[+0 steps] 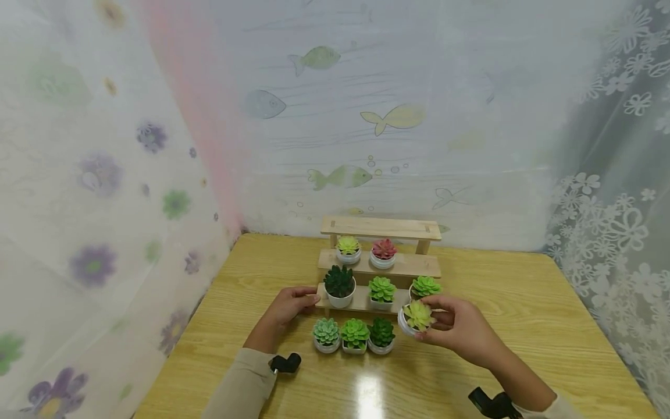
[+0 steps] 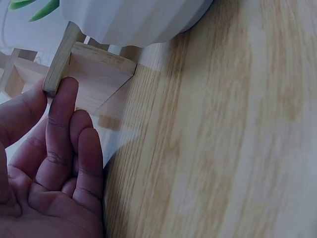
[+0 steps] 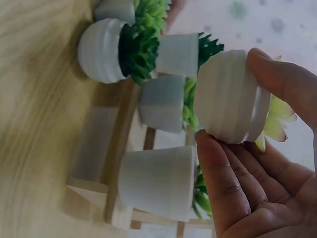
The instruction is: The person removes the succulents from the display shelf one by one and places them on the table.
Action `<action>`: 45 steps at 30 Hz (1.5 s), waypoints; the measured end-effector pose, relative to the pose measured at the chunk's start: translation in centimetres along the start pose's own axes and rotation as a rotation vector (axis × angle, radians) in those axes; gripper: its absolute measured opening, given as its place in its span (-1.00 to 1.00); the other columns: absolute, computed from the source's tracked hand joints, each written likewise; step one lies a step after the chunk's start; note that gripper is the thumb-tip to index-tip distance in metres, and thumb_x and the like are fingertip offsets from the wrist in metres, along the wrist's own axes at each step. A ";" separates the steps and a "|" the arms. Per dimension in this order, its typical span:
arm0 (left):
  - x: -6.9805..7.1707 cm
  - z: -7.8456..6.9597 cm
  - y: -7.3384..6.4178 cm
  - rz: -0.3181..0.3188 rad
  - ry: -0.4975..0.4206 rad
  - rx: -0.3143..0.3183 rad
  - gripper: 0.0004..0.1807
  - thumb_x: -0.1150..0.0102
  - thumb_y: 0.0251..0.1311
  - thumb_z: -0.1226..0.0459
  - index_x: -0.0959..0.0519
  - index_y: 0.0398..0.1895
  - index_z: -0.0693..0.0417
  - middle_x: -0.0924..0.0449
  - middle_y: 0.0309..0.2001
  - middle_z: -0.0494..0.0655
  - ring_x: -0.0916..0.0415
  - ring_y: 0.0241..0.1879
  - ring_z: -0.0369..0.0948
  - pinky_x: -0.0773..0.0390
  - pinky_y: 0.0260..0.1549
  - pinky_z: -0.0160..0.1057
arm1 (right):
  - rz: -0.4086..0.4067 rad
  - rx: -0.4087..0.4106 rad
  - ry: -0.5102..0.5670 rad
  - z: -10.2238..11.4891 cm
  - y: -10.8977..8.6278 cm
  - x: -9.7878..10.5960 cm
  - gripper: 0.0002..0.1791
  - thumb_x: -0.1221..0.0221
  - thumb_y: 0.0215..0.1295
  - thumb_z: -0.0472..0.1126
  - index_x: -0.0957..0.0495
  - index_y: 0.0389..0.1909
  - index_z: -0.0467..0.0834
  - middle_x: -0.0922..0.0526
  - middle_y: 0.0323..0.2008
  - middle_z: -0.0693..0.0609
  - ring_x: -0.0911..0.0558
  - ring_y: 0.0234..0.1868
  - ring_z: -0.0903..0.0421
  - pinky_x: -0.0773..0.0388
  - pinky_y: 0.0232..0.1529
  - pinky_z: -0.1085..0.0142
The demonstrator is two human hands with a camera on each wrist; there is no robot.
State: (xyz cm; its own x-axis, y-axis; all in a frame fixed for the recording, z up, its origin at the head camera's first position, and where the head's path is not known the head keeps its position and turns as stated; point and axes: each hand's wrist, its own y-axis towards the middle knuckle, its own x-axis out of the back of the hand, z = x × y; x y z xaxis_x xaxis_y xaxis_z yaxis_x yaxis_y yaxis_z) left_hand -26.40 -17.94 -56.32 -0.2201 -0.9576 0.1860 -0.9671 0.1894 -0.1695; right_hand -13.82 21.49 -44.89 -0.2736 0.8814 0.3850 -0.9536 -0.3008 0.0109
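My right hand (image 1: pixel 463 329) grips a yellow-green succulent in a round white pot (image 3: pixel 230 96), thumb on one side and fingers on the other. It is held up in front of the right end of a wooden tiered stand (image 1: pixel 387 230). The left end of the stand's lowest step (image 2: pixel 59 64) is pinched between the thumb and index finger of my left hand (image 1: pixel 287 305). On that step stand a dark green succulent (image 1: pixel 339 282), a bright green one (image 1: pixel 382 289) and another green one (image 1: pixel 425 285), partly hidden behind the held pot.
The middle step carries a yellow-green succulent (image 1: pixel 348 245) and a red one (image 1: pixel 384 250). In front of the stand, a pale green succulent (image 1: pixel 327 331), a bright green one (image 1: pixel 355 333) and a dark green one (image 1: pixel 381 333) sit in a row on the wooden table (image 1: pixel 251 273). Patterned curtains (image 1: pixel 340 145) surround the table.
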 end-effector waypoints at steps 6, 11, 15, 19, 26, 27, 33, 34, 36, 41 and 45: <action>-0.3 0.0 -0.1 -0.003 -0.001 0.000 -0.55 -0.36 0.35 0.14 -0.67 0.22 0.16 -0.74 0.07 0.03 -0.70 -0.11 -0.20 -0.66 0.03 -0.09 | 0.018 -0.015 0.005 -1.5 -0.1 -0.2 -0.18 -0.56 0.10 -0.10 -0.47 0.32 -0.36 -0.65 0.17 -0.30 -0.75 0.10 -0.07 -0.74 -0.10 0.27; -0.3 0.1 -0.2 -0.005 0.001 0.006 -0.55 -0.35 0.35 0.15 -0.67 0.22 0.17 -0.76 0.02 0.02 -0.69 -0.13 -0.19 -0.65 0.03 -0.08 | 0.034 -0.032 0.006 -3.0 0.0 -0.4 -0.21 -0.55 0.11 -0.14 -0.48 0.31 -0.37 -0.64 0.18 -0.31 -0.75 0.10 -0.07 -0.74 -0.09 0.27; -0.3 0.0 -0.2 -0.006 0.003 0.011 -0.54 -0.35 0.36 0.14 -0.66 0.23 0.17 -0.77 -0.02 0.00 -0.70 -0.13 -0.19 -0.65 0.03 -0.09 | 0.042 -0.030 0.018 -4.1 0.1 -0.7 -0.23 -0.55 0.11 -0.18 -0.48 0.29 -0.40 -0.64 0.17 -0.32 -0.75 0.09 -0.06 -0.73 -0.08 0.28; -0.3 0.1 -0.1 -0.002 -0.002 0.022 -0.53 -0.36 0.35 0.12 -0.66 0.24 0.15 -0.76 0.02 0.00 -0.69 -0.12 -0.20 -0.65 0.02 -0.12 | 0.029 -0.039 0.021 -5.1 0.2 -1.0 -0.20 -0.57 0.09 -0.17 -0.47 0.30 -0.41 -0.64 0.18 -0.33 -0.74 0.11 -0.10 -0.73 -0.07 0.28; -0.2 -0.2 -0.2 0.003 -0.007 0.025 -0.53 -0.37 0.33 0.12 -0.67 0.23 0.15 -0.74 0.06 0.02 -0.69 -0.10 -0.19 -0.65 0.02 -0.12 | 0.006 -0.067 -0.036 -6.3 0.5 -1.2 -0.20 -0.58 0.07 -0.11 -0.51 0.29 -0.36 -0.59 0.23 -0.34 -0.68 0.20 -0.22 -0.71 0.00 0.27; -0.2 -0.3 -0.2 0.000 -0.005 0.026 -0.54 -0.37 0.33 0.12 -0.67 0.22 0.15 -0.75 0.05 0.02 -0.69 -0.10 -0.19 -0.65 0.02 -0.12 | 0.007 -0.067 -0.043 -6.5 0.6 -1.3 -0.20 -0.58 0.07 -0.11 -0.51 0.28 -0.35 -0.59 0.24 -0.35 -0.67 0.21 -0.23 -0.71 0.01 0.26; -0.2 -0.3 -0.2 -0.005 -0.014 0.035 -0.55 -0.38 0.33 0.13 -0.68 0.21 0.14 -0.76 0.02 -0.02 -0.68 -0.10 -0.18 -0.64 0.06 -0.08 | 0.018 -0.071 -0.070 -7.3 1.0 -1.5 -0.21 -0.59 0.05 -0.09 -0.54 0.26 -0.33 -0.57 0.26 -0.36 -0.68 0.19 -0.23 -0.71 0.01 0.25; -0.2 -0.3 -0.2 -0.004 -0.012 0.032 -0.55 -0.37 0.33 0.13 -0.68 0.21 0.15 -0.75 0.03 -0.01 -0.68 -0.10 -0.18 -0.64 0.06 -0.07 | 0.024 -0.070 -0.069 -7.4 1.1 -1.5 -0.21 -0.59 0.04 -0.09 -0.54 0.27 -0.33 -0.56 0.26 -0.37 -0.68 0.19 -0.23 -0.71 0.01 0.25; -0.1 -0.3 -0.2 -0.002 -0.011 0.033 -0.55 -0.38 0.33 0.13 -0.68 0.21 0.14 -0.74 0.04 0.00 -0.68 -0.09 -0.19 -0.64 0.05 -0.09 | 0.037 -0.070 -0.061 -7.6 1.2 -1.6 -0.20 -0.59 0.04 -0.10 -0.53 0.27 -0.35 -0.55 0.27 -0.39 -0.69 0.18 -0.23 -0.71 -0.01 0.25; -0.1 -0.3 -0.1 0.001 -0.010 0.033 -0.55 -0.39 0.32 0.10 -0.69 0.21 0.09 -0.70 0.14 0.00 -0.68 -0.08 -0.19 -0.64 0.07 -0.10 | 0.046 -0.079 -0.062 -8.1 1.5 -1.8 -0.19 -0.60 0.04 -0.09 -0.53 0.28 -0.34 -0.54 0.29 -0.39 -0.69 0.18 -0.22 -0.72 -0.02 0.24; -0.1 0.0 0.0 -0.004 -0.013 0.035 -0.55 -0.39 0.32 0.10 -0.69 0.21 0.08 -0.69 0.16 0.01 -0.68 -0.09 -0.20 -0.64 0.06 -0.11 | 0.056 -0.083 -0.062 -8.5 1.8 -1.9 -0.17 -0.60 0.02 -0.06 -0.52 0.28 -0.33 -0.56 0.28 -0.37 -0.71 0.15 -0.18 -0.72 -0.05 0.24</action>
State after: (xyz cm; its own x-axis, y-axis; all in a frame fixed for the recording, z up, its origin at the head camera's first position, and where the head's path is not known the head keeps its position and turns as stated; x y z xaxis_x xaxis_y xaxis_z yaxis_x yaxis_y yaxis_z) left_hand -26.40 -17.83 -56.36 -0.2143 -0.9612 0.1737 -0.9628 0.1780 -0.2031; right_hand -16.03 22.36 -53.44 -0.3205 0.8392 0.4392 -0.9450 -0.3152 -0.0872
